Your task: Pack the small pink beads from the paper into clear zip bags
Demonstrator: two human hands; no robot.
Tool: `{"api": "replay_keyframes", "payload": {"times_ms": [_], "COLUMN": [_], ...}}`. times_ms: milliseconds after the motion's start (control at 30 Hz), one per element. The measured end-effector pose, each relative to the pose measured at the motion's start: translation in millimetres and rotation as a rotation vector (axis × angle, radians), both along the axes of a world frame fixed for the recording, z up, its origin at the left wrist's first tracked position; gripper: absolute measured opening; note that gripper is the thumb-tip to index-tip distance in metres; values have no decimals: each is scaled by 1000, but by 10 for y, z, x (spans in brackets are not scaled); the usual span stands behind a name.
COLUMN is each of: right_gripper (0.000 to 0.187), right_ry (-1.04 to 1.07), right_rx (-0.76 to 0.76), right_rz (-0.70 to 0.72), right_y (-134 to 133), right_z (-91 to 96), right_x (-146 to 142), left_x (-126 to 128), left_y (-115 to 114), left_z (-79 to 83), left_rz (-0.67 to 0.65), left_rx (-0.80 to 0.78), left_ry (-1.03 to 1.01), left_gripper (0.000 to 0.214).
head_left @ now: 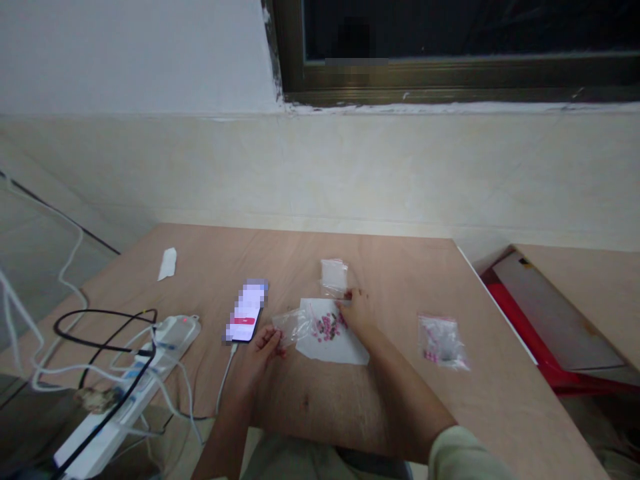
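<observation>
My left hand (pixel 263 348) is closed on the edge of a small clear plastic zip bag (pixel 293 325), which reaches over the left side of a white sheet of paper (pixel 334 355). On the paper lies a loose pile of small pink and dark beads or pellets (pixel 327 327); their exact kind is too small to tell. My right hand (pixel 356 312) rests over the paper's upper right corner, beside the pile, with thumb and fingers apart. Its fingertips are near a stack of clear bags (pixel 334 275) behind the paper, and nothing shows in them.
A lit phone (pixel 245 313) on a white cable lies left of the paper. Farther left are a power strip (pixel 175 333) with tangled cords and a white scrap (pixel 167 264). A filled clear bag (pixel 443 341) lies to the right. A red-framed piece of furniture (pixel 545 360) stands beyond the table's right edge.
</observation>
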State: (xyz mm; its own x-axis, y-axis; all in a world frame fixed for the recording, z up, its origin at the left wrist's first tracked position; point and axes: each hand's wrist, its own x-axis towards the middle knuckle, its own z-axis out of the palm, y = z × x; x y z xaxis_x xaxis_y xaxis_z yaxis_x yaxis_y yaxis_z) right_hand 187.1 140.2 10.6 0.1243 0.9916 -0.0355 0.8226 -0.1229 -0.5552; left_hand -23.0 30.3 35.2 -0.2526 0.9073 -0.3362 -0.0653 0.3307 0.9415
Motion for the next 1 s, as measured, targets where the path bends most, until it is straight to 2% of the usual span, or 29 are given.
{"api": "replay_keyframes", "payload": {"times_ms": [100,333,533,767,833,900,1000], "right_gripper": [30,17,18,15,16,22,32], "right_ry": [-68,-123,-48,6,68,218,582], "right_rx": [-27,4,94,155,201,237,125], "right_rz": [-38,-9,20,100,56,26,77], "right_y": [-4,16,-60,-297,-349,-407,-510], "right_z": [95,111,96,15,63,136,235], "right_x": [-89,-130,-20,11,6,-7,-48], "left_x": [-27,-49,-37,99,155,215,322], "left_y": [-23,-57,8,91,107,112,82], "left_z": [-50,-82,-39,76,75,64,59], "left_rz": [10,80,62,-45,-56,-68,-108], "left_rx": [8,-4,7,-71,-65,-51,-50], "left_ry": [-160,-243,-220,-299,-314,-300,-225], "left_gripper": [26,29,27,28,30,32,32]}}
